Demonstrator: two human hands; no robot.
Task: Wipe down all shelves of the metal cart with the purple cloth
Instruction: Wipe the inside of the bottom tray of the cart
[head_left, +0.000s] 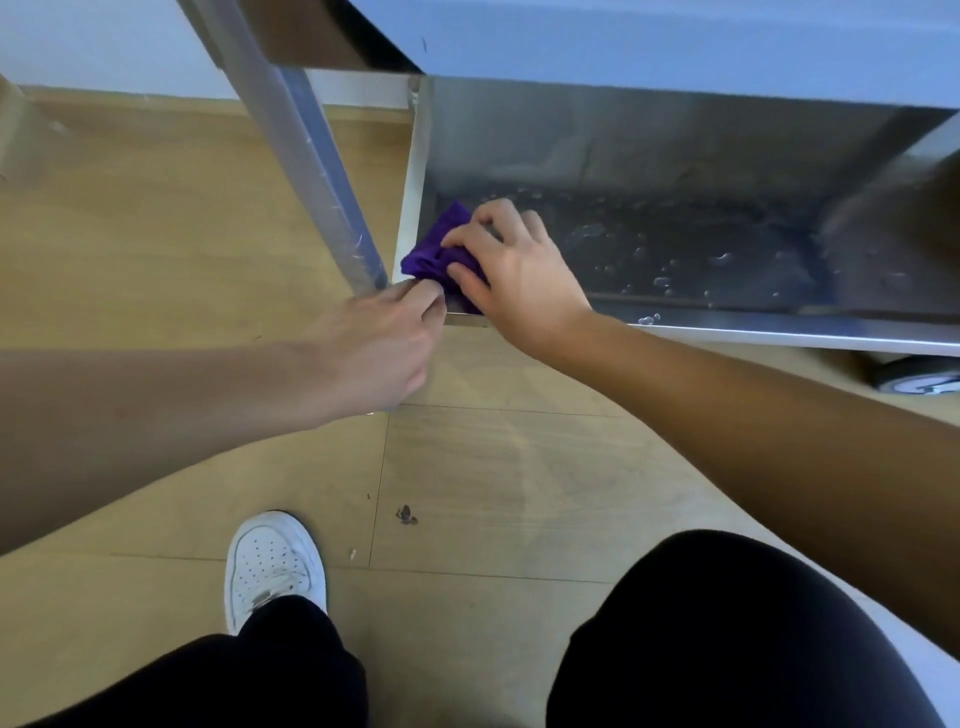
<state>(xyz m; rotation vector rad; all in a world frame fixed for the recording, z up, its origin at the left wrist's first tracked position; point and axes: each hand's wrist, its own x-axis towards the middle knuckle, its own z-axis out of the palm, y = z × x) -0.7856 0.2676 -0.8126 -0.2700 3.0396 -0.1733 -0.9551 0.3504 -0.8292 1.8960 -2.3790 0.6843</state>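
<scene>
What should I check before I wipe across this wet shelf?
1. Purple cloth held by right hand: ok.
2. Cloth touching bottom shelf: ok, at its left corner.
3. Shelf dry: not ok, water drops lie to the right.
4. Left hand grip at the corner: cannot tell.
5. Wheel locked: cannot tell.
</scene>
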